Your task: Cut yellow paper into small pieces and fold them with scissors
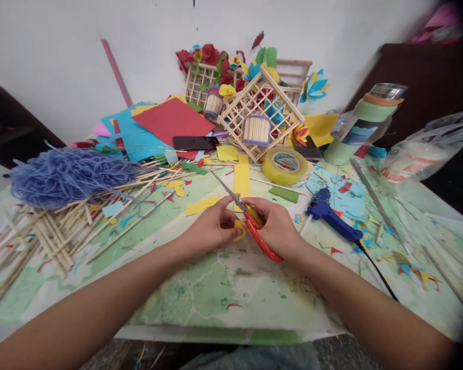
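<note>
L hand (210, 228) pinching ylw paper (239, 231), partly hidden | R hand (280, 228) gripping scissors (257, 234), handle part-covered

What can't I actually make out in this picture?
All in the head view:
- Part of the scissors' grip: hidden by the right hand.
- Part of the yellow scrap: covered by the left hand.
- Any wording on the bottle: too small and blurred.
- The cup's print: blurred, behind the clear bag.
- The person's lap: cut off by the lower edge.
</note>
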The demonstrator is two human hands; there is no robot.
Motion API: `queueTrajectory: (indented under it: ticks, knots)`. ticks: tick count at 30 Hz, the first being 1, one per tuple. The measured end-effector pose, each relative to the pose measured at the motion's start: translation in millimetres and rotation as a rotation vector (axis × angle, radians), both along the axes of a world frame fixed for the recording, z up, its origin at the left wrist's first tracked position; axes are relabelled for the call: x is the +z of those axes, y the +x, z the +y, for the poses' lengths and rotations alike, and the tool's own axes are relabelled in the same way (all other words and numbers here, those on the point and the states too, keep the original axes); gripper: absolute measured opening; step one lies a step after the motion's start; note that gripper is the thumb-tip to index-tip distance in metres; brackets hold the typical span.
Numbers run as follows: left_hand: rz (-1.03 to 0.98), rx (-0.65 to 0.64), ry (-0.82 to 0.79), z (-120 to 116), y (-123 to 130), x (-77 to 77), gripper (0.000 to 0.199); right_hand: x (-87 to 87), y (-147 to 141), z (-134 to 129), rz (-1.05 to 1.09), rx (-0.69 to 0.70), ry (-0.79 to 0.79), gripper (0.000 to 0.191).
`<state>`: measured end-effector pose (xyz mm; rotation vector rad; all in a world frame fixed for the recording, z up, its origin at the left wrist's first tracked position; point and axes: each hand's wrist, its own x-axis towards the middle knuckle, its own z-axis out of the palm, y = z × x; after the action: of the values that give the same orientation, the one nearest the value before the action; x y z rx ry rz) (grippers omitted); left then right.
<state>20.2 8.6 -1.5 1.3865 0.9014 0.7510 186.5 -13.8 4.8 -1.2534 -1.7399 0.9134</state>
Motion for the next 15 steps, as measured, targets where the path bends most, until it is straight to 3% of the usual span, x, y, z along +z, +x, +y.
queueTrajectory:
  ticks: [6,12,15]
  knots:
    - [-0.025,0.041,0.031,6.2,-3.0,1.3,0.073,-2.0,0.3,-0.9,-0.064,-0.023,0.028,0.045]
    - [-0.149,0.077,-0.078,3.4,2.6,2.1,0.070,2.1,-0.3,-4.5,-0.149,-0.012,0.066,0.043]
    - [-0.179,0.181,-0.090,8.6,-2.6,0.1,0.067,9.0,6.8,-4.0,-0.291,-0.098,0.103,0.046]
